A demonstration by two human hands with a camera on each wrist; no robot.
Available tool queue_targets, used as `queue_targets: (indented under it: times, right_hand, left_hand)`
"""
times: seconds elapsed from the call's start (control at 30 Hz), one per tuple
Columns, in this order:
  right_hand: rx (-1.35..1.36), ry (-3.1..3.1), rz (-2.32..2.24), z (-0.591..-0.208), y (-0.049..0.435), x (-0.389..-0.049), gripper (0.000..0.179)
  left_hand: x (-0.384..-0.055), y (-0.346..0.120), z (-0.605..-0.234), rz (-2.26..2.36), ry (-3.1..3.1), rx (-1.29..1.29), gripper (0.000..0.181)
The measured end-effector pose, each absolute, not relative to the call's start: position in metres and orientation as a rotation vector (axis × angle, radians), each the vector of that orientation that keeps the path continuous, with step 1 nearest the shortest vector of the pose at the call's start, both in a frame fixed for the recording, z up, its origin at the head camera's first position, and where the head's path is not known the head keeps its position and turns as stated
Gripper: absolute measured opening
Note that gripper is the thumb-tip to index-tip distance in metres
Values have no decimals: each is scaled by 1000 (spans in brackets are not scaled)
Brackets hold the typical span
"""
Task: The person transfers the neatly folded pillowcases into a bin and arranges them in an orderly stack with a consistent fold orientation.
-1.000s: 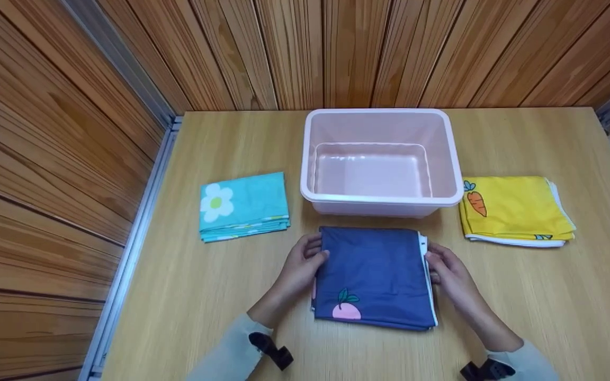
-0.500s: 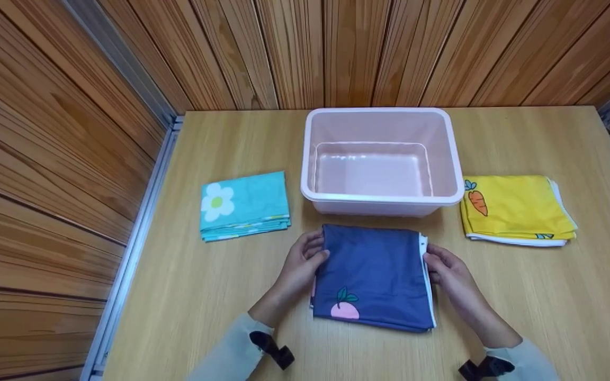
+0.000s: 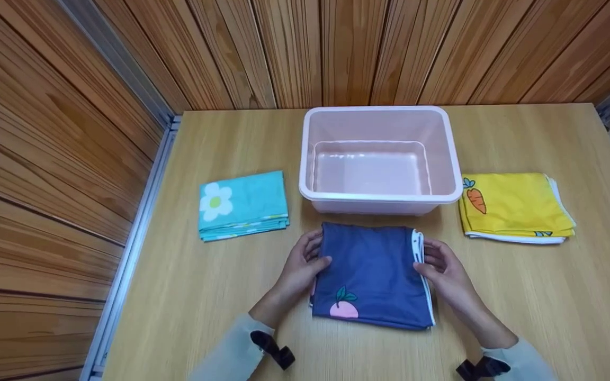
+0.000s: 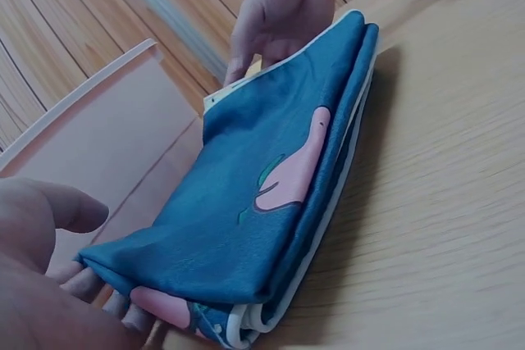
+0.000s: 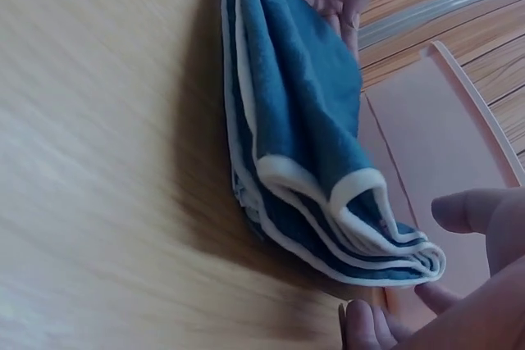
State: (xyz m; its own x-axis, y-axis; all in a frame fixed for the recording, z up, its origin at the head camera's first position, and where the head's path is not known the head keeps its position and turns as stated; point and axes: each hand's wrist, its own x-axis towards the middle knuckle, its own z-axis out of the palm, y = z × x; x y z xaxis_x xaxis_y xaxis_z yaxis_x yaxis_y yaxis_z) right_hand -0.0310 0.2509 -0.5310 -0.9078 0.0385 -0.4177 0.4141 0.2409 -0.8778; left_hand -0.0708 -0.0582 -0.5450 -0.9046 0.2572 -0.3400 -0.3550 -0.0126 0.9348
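A folded navy-blue cloth with white edging and a pink fruit print lies on the table in front of the tub. My left hand holds its left edge, fingers tucked under the far corner and thumb above. At the opposite edge my right hand has its fingers at the white-trimmed layers. In the right wrist view that thumb stands apart from the fabric. The cloth's far side is lifted a little and its layers gape on the right. Fingertips beneath the cloth are partly hidden.
Just behind the cloth stands an empty pale-pink plastic tub. A folded turquoise cloth with a white flower lies left, and a folded yellow cloth with a carrot print lies right, close to the tub. Wooden panel walls bound the table.
My right hand has shifted slightly inward, bunching the white-edged side of the navy cloth. The cloth's far side has come up a little. My left hand stays almost in place.
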Motion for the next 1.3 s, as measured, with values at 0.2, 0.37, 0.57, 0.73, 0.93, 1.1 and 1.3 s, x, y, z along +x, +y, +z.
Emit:
queue_targets:
  times: [0.2, 0.37, 0.57, 0.73, 0.93, 1.1, 1.3]
  right_hand:
    - [346, 2264, -1715, -532, 248, -29, 72]
    - [260, 2349, -1702, -534, 243, -27, 73]
    - [169, 2340, -1705, -537, 240, -23, 81]
    - [49, 2302, -1780, -545, 239, -19, 84]
    - [-114, 2340, -1878, -557, 237, -15, 89]
    - [-171, 2441, -1837, -561, 233, -12, 88]
    - [-211, 2513, -1816, -562, 231, -9, 78]
  left_hand:
    - [-71, -58, -548, 2005, 1819, -65, 64]
    - [-70, -57, -555, 1990, 1805, -56, 75]
    - [-67, -58, -560, 1997, 1773, -23, 86]
    - [-66, -58, -561, 2020, 1765, 51, 85]
    - [-65, -57, -564, 2026, 1802, 139, 79]
    - [-64, -55, -566, 1981, 1899, 208, 76]
    - [-63, -53, -566, 1906, 2022, 291, 71]
